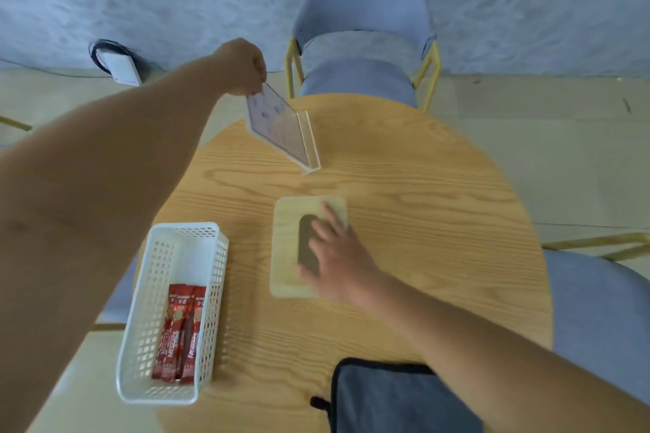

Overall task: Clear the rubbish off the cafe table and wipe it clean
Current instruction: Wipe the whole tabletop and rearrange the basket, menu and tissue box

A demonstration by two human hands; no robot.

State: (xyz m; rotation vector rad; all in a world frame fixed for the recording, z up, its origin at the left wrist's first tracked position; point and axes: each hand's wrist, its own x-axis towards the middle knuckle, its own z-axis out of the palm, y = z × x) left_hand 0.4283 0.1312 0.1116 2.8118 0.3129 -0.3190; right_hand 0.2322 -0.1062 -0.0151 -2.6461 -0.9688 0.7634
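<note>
Nearest the viewer, a grey cloth point(397, 397) with dark edging lies at the near edge of the round wooden bench point(439, 186), untouched by either hand. To its left stands a white perforated basket point(154, 292) holding red coffee sachets point(181, 330) at its near end. At the centre sits a pale wooden tissue box point(286, 250); the right hand point(337, 257) rests flat on its lid, its fingers point(332, 218) straight and slightly spread across the dark oval slot, curled round nothing. Farther on, the left hand point(242, 67) pinches the top corner of a clear acrylic menu stand point(281, 126), which is tilted with its base at or just above the bench surface; contact cannot be confirmed. Beyond the bench stands a grey chair point(362, 46) with yellow legs. No loose rubbish is visible on the bench, so the clearing step appears done or nearly done. Wiping appears not yet begun, judging by the idle cloth; the hands seem to be shifting the standing items to free the surface.
</note>
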